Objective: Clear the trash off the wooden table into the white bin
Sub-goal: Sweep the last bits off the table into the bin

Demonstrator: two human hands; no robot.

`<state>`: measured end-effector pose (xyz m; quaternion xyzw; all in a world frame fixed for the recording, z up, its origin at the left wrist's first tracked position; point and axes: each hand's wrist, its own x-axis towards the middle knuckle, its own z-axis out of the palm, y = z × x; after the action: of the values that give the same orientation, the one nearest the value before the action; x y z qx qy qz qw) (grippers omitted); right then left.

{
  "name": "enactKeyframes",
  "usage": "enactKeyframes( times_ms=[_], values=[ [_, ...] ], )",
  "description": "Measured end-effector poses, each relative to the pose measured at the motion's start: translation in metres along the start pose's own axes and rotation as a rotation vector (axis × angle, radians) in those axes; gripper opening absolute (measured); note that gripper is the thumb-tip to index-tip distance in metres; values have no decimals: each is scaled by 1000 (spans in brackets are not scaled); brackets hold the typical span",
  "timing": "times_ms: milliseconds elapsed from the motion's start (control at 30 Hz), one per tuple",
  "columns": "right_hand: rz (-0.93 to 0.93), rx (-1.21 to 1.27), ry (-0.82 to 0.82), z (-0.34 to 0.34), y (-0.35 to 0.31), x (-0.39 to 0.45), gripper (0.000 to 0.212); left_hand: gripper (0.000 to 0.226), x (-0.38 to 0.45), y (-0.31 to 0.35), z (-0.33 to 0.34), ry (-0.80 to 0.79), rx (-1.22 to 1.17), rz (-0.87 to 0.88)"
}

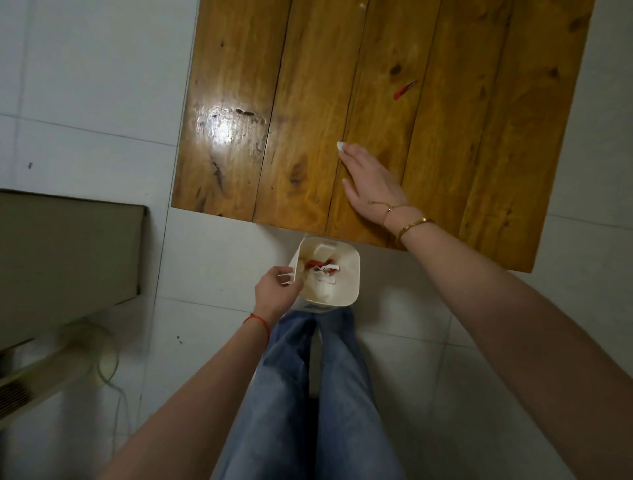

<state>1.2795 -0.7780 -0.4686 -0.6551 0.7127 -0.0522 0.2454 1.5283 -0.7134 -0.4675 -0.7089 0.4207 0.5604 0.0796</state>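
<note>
The white bin (pixel 346 294) stands on the floor just below the wooden table's (pixel 342 102) near edge, with red and white scraps inside. My left hand (pixel 275 291) grips the bin's left rim, fingers curled over the edge. My right hand (pixel 371 183) lies flat on the table with fingers together, its fingertips touching a small white scrap (pixel 340 146). A red wrapper (pixel 406 89) lies on the table farther back, apart from my hand. A tiny white speck (pixel 362 4) sits at the table's far edge.
White floor tiles surround the table. A beige box-like unit (pixel 68 257) stands at the left, with a round glass object (pixel 102 353) and a cord below it. My legs in blue jeans (pixel 308 394) are right behind the bin.
</note>
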Motion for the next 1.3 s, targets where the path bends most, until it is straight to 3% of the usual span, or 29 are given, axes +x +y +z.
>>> enactKeyframes(
  times_ms=[167, 367, 600, 733, 1033, 1300],
  values=[
    [-177, -94, -161, 21, -17, -64, 57, 39, 1, 8, 6, -7, 12, 17],
    [-333, 26, -297, 41, -28, -133, 47, 36, -6, 17, 16, -21, 9, 30],
    [122, 94, 27, -6, 30, -65, 53, 38, -7, 24, 30, -25, 0, 18],
    [292, 62, 72, -38, 66, -10, 58, 39, -5, 26, 38, -24, -15, 5],
    [281, -25, -19, -60, 86, 49, 61, 38, -2, 29, 48, -23, -23, -16],
    [134, -66, -77, -45, 68, 20, 56, 41, -6, 32, 50, -23, -25, -39]
  ],
)
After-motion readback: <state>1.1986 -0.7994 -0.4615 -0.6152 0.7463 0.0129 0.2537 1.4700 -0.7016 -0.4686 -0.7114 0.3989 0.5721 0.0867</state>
